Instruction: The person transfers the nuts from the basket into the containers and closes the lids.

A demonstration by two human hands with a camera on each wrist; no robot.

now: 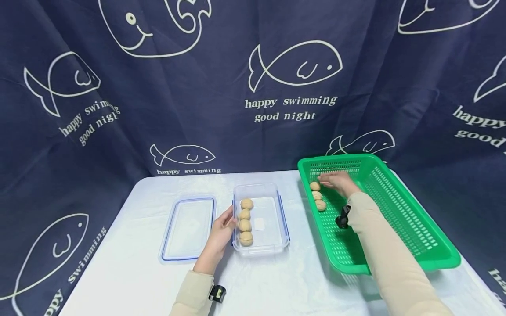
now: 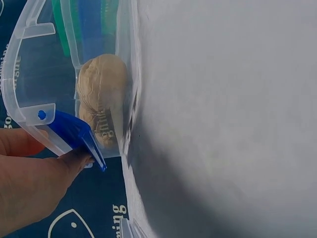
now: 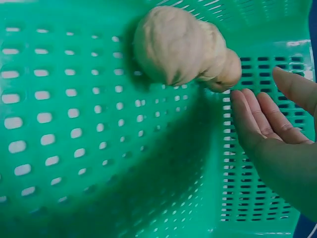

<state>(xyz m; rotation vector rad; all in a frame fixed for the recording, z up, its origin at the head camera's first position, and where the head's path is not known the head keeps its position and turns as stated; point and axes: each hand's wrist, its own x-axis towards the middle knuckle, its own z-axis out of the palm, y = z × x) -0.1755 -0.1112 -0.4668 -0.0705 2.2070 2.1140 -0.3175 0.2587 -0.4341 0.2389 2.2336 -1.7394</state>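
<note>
Along basket (image 1: 399,215) side, 3 nuts (image 1: 316,195) in row; 4 more in box (image 1: 272,215). R hand (image 1: 336,181): fingers tog., thumb apart, nr far nut (image 1: 315,186); clumsy nudge might roll it. L hand (image 1: 222,227) pinches box edge at latch (image 2: 74,131); tug could tip box.

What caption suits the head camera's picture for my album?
Left hand gripping a box of four walnuts, right hand beside three more walnuts in a green basket.
</note>
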